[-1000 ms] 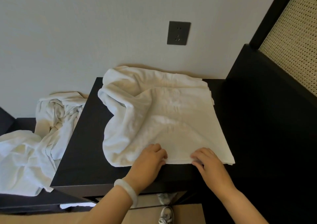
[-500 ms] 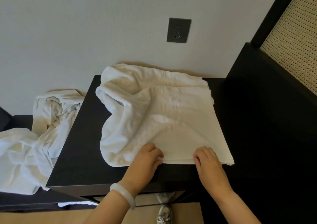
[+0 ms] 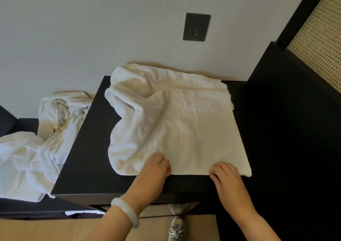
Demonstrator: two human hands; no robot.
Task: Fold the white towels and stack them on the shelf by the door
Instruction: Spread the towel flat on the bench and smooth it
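Note:
A white towel [image 3: 184, 122] lies partly folded on a dark table [image 3: 86, 148], flat on its right half and bunched in a loose roll along its left side. My left hand [image 3: 155, 168], with a pale bangle on the wrist, has its fingers curled on the towel's near edge left of centre. My right hand [image 3: 226, 176] pinches the same near edge closer to the right corner. Both hands sit at the table's front edge. A crumpled heap of more white towels [image 3: 36, 144] lies on a lower dark surface to the left.
A white wall with a dark power socket [image 3: 196, 27] stands right behind the table. Tall black furniture [image 3: 295, 130] with a woven cane panel [image 3: 321, 43] rises on the right. Below the table, a wooden floor and one grey shoe [image 3: 176, 227] show.
Both hands stay on the towel's near edge with only a small shift. The towel has not visibly changed shape.

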